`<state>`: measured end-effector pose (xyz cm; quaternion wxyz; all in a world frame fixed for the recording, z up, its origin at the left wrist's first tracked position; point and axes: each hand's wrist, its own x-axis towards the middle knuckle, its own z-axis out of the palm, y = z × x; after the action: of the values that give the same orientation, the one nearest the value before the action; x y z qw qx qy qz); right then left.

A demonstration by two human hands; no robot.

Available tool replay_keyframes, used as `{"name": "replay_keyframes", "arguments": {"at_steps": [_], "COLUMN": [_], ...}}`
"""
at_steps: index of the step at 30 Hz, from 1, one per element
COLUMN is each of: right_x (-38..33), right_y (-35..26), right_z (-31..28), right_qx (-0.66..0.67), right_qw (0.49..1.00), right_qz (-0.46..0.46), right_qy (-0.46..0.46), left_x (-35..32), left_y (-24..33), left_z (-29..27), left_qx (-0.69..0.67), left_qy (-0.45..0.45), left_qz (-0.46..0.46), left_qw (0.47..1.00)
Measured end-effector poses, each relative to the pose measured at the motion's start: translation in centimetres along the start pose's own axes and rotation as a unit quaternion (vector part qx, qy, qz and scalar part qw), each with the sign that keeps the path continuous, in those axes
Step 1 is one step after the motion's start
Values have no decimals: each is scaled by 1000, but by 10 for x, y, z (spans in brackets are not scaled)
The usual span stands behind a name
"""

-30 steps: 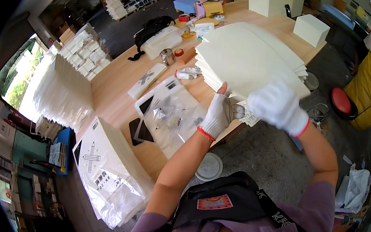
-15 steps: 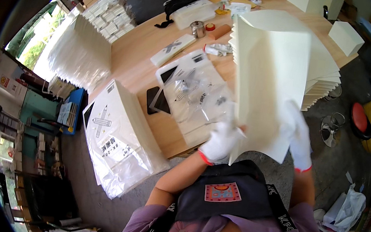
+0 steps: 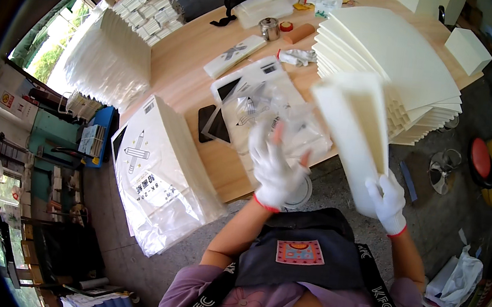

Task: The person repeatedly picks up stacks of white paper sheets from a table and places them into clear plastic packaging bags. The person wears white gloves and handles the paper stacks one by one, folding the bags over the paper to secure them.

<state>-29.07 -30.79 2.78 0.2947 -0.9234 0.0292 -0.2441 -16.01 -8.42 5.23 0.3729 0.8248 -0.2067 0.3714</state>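
Note:
My right hand (image 3: 387,200), in a white glove with a red cuff, grips the lower right edge of a sheaf of cream paper (image 3: 346,138). The sheaf is bent over into a loose, blurred trough shape. My left hand (image 3: 272,168) is off the paper, its gloved fingers spread, with bare skin at the tips of a finger and the thumb. Just beyond it lie clear plastic bags (image 3: 307,127), printed with a pencil drawing, on the table. Past the sheaf, a fanned pile of large cream sheets (image 3: 409,54) rises in offset layers.
A stack of bagged paper packs (image 3: 155,170) sits on the table's left corner, beside a black phone (image 3: 205,123). Farther off are a metal cup (image 3: 269,29), a spare glove (image 3: 298,57) and a wrapped stack (image 3: 106,63). A round stool (image 3: 299,194) stands below the near edge.
My left hand has let go of the sheaf, moving up and left toward the plastic bags. The sheaf, broad and open before, is now folded over in my right hand, uncovering the pile behind.

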Motion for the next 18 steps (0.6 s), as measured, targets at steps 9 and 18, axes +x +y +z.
{"name": "replay_keyframes", "arguments": {"at_steps": [9,18], "right_x": [0,56], "right_y": [6,32], "right_z": [13,70], "right_qx": [-130,189], "right_qw": [965,897], "right_qz": [-176,73], "right_qy": [-141,-392], "left_x": [28,-65], "left_y": [-60,-36], "left_z": [0,-35], "left_qx": [-310,-115], "left_qy": [-291,-356], "left_qz": [-160,88], "left_qw": [891,923]}}
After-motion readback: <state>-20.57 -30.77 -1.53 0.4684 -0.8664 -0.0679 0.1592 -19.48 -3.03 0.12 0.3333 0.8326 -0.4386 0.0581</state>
